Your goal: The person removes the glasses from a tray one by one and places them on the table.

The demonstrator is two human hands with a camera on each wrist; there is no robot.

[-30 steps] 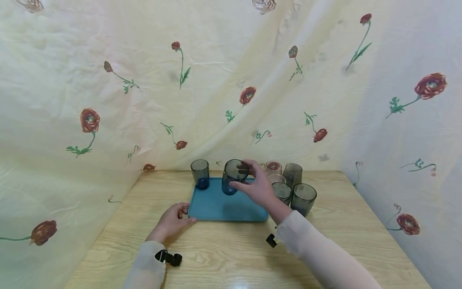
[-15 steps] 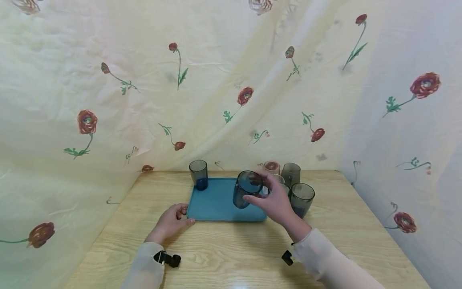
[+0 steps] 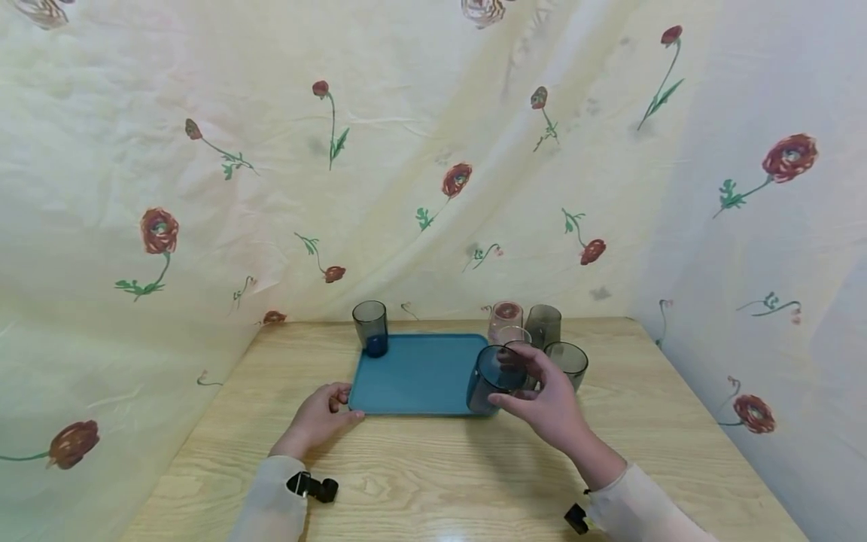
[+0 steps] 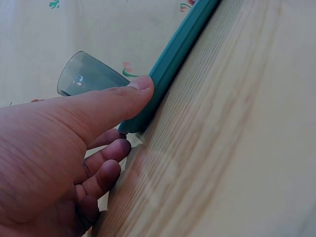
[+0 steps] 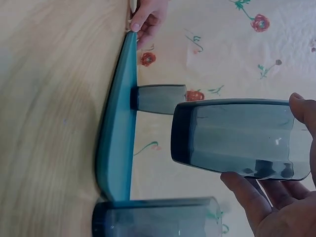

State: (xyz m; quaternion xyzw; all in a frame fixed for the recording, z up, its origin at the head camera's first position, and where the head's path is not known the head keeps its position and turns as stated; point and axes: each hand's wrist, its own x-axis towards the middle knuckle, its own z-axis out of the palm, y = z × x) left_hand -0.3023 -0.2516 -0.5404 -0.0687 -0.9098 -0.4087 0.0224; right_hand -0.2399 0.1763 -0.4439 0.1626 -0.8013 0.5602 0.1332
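My right hand (image 3: 552,406) grips a smoky grey glass tumbler (image 3: 486,385) between thumb and fingers, over the front right corner of a blue tray (image 3: 413,380). In the right wrist view this tumbler (image 5: 227,136) hangs in the air, its base apart from the tray (image 5: 118,148). At the tray's front left corner, my left hand (image 3: 320,418) holds the edge. The left wrist view has the thumb (image 4: 140,86) against the rim and the other fingers curled beside the corner. A second grey tumbler (image 3: 370,329) stands upright at the tray's back left corner.
Right of the tray stand more glasses: a pinkish one (image 3: 506,318), a clear one (image 3: 515,333) and grey ones (image 3: 544,325), (image 3: 569,363), partly hidden by my right hand. A flowered cloth (image 3: 406,150) hangs behind the wooden table (image 3: 406,482).
My right hand has carried the tumbler from over the tray's middle to the right and nearer to me, over the front right corner. The left hand keeps its place at the tray.
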